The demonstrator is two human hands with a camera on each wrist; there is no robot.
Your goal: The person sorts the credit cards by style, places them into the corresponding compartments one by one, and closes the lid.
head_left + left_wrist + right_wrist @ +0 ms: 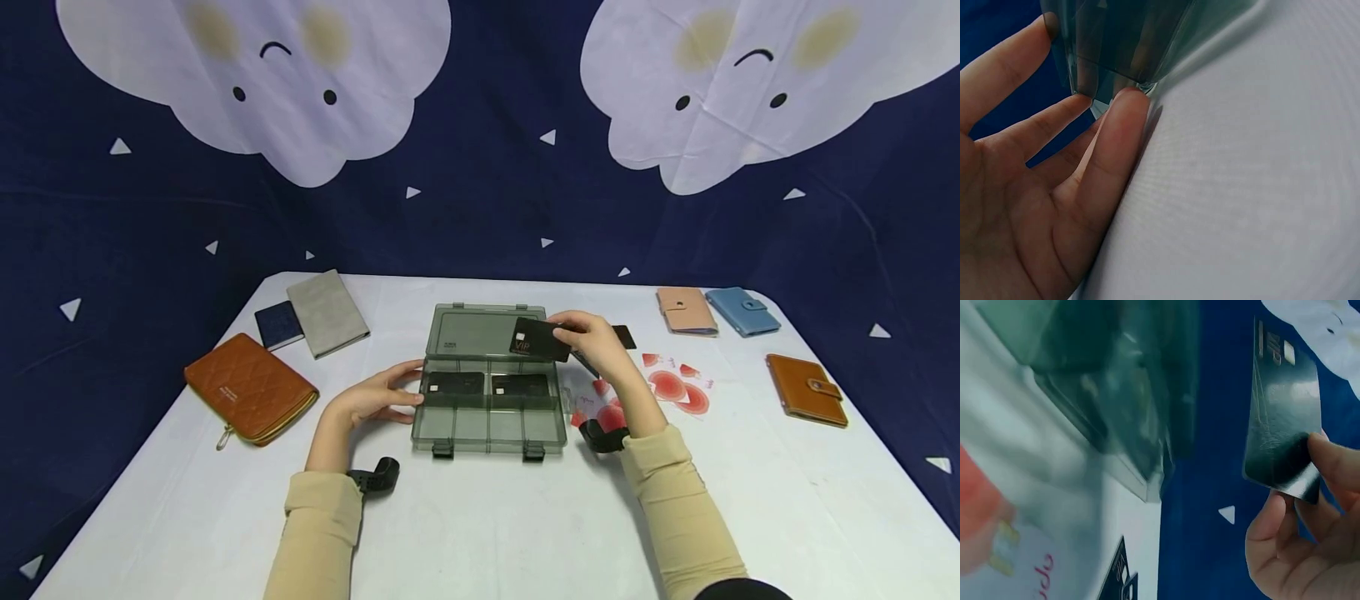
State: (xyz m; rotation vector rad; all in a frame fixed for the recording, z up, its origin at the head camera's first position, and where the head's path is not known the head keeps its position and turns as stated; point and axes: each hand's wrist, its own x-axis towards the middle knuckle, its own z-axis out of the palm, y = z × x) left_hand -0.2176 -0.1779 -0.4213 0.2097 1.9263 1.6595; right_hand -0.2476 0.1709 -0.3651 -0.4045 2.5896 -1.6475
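Observation:
A grey-green see-through plastic box (450, 429) lies with its lid (472, 327) folded back. Its rear row holds a black card in the left compartment (456, 383) and another black card in the right compartment (521, 385). My right hand (596, 342) pinches a black VIP card (540, 340) by its edge above the lid; the right wrist view shows thumb and fingers on that card (1285, 406). Against the box's left wall, my left hand (378, 396) rests with fairly straight fingertips; the left wrist view shows them touching the clear wall (1113, 53).
More black cards (624, 337) and red-and-white fruit-printed cards (667, 385) lie right of the box. A brown zip wallet (251, 387), navy booklet (279, 325) and grey notebook (328, 312) are left. Pink (686, 310), blue (742, 311) and brown (806, 389) card holders are right.

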